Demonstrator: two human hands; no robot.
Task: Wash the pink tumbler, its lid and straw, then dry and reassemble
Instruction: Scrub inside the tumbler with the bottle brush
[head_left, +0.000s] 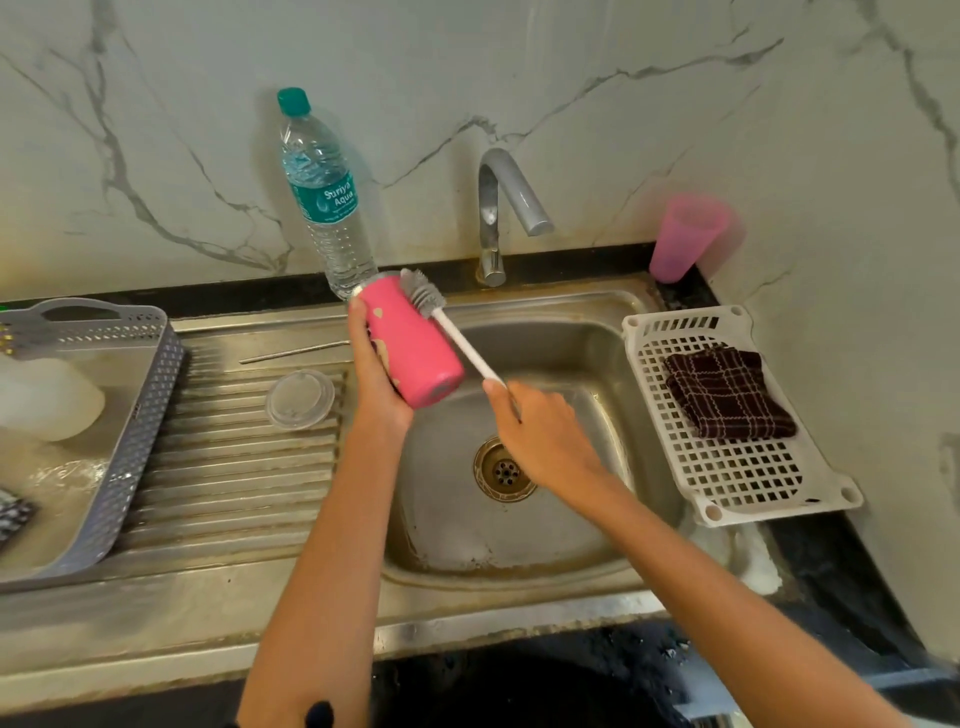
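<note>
My left hand (375, 370) grips the pink tumbler (415, 343) from the left side, tilted over the sink's left edge with its mouth pointing away from me. My right hand (540, 431) holds the white handle of a bottle brush (457, 332). The grey bristle head lies against the tumbler's outer wall near the mouth. The clear lid (300, 398) lies flat on the ribbed drainboard. A thin metal straw (293, 352) lies behind it on the drainboard.
The steel sink basin (571, 530) has a drain at its middle and a tap (498, 208) behind. A water bottle (324, 197) stands at the back. A grey basket (140, 415) sits left, a white rack (727, 478) with a dark checked cloth (727, 395) right, a pink cup (685, 236) in the corner.
</note>
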